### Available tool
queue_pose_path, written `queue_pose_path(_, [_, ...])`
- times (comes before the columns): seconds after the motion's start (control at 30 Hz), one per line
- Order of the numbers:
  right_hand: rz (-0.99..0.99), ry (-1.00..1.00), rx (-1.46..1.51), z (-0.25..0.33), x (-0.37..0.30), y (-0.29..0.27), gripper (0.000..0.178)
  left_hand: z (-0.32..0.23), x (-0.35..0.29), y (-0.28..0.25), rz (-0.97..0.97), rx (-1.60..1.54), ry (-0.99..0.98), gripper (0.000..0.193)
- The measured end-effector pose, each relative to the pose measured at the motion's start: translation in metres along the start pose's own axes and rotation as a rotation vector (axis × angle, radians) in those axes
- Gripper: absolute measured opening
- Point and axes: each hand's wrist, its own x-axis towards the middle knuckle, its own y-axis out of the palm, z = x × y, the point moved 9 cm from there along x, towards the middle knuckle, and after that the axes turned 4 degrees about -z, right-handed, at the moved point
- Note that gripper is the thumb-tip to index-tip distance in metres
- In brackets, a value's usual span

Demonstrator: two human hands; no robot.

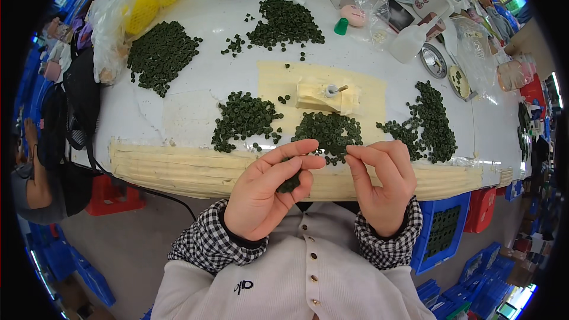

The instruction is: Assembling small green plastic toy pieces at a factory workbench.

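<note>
My left hand (pixel 264 192) is curled around several small dark green round parts (pixel 290 183), which show between the fingers above the table's front edge. To its right, my right hand (pixel 384 181) pinches thumb and forefinger together; anything between the fingertips is too small to make out. Just beyond both hands lies a pile of dark green ring-like parts (pixel 329 133). Behind that pile, a tape-covered block (pixel 314 95) stands with a metal pin (pixel 339 89) sticking out of it. Another green pile (pixel 244 120) lies to the left of the block.
More green parts are heaped at the far left (pixel 161 56), far middle (pixel 287 24) and right (pixel 435 123). A white squeeze bottle (pixel 409 41), a round metal tin (pixel 433 60) and a green cap (pixel 341 26) stand at the back right. Padded tape (pixel 172 169) lines the front edge.
</note>
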Motion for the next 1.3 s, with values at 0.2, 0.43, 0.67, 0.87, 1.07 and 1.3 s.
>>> queue_pose_path(0.2, [0.093,-0.008,-0.01,-0.006,-0.003,0.006,0.016,-0.004,0.0,0.001,0.028,0.127,0.036,0.029])
queue_pose_path(0.43, [0.274,-0.02,-0.032,-0.007,-0.01,0.031,0.014,-0.008,-0.002,0.004,-0.032,0.109,0.046,0.031])
queue_pose_path(0.67, [0.265,-0.081,-0.143,0.003,-0.004,0.04,0.015,-0.01,-0.003,-0.001,-0.066,0.184,0.089,0.028])
queue_pose_path(0.87, [0.135,0.069,0.079,-0.006,-0.005,0.025,0.017,-0.009,-0.004,-0.004,-0.022,0.177,0.062,0.026])
queue_pose_path(1.07, [0.09,0.26,0.295,-0.017,-0.009,0.016,0.015,-0.006,-0.001,0.003,0.048,0.113,0.067,0.026])
queue_pose_path(1.3, [0.121,0.184,0.377,-0.008,-0.005,0.012,0.021,-0.004,0.001,0.0,0.065,0.115,0.08,0.027])
